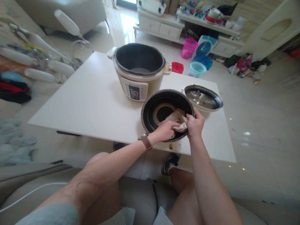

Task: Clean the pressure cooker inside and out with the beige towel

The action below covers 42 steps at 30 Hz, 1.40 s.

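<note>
A dark inner pot [150, 106] is tilted toward me over the near part of the white table [77, 103], its inside showing a pale ring around the bottom. My left hand [165, 130], with a watch on its wrist, presses a stained cloth [175, 116] inside the pot. At the right rim is my right hand [195, 123], its fingers closed on the pot's edge where a fold of the cloth also lies. Behind the pot stands a cream electric pressure cooker [140, 75] with its top off. The cooker's lid [203, 97] rests upside down to the right.
My knees are below the table's near edge. A white rack [47, 47] stands to the left. On the floor beyond lie a pink basket [189, 48], a light blue basket [197, 69] and a red item [177, 67]. White cabinets [159, 26] line the far wall.
</note>
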Each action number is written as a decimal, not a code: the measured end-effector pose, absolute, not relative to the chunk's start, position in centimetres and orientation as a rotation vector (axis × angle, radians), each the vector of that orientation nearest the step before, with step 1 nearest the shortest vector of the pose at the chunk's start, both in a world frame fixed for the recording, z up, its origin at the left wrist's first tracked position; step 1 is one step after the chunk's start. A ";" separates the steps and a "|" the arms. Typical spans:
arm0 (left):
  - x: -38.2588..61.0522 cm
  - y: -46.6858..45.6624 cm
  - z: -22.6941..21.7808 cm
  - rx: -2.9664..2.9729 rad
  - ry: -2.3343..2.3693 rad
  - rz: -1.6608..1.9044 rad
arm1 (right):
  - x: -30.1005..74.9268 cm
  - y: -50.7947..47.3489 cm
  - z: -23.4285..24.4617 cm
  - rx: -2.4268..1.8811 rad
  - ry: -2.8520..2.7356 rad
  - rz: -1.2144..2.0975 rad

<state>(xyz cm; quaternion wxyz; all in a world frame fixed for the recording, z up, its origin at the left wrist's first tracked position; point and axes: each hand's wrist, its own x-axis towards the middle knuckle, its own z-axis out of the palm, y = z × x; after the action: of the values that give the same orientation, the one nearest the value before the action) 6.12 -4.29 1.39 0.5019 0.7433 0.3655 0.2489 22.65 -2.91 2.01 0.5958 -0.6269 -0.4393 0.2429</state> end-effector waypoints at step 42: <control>3.4 -2.2 3.1 1.859 0.971 0.603 | 23.0 -2.3 1.0 -1.484 -0.654 0.826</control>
<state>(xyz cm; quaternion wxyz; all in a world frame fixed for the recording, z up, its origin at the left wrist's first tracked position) 3.40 -2.23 3.15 0.4614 0.7558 0.3946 0.2452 22.97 -2.31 1.05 0.6138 -0.6436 -0.2838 0.3584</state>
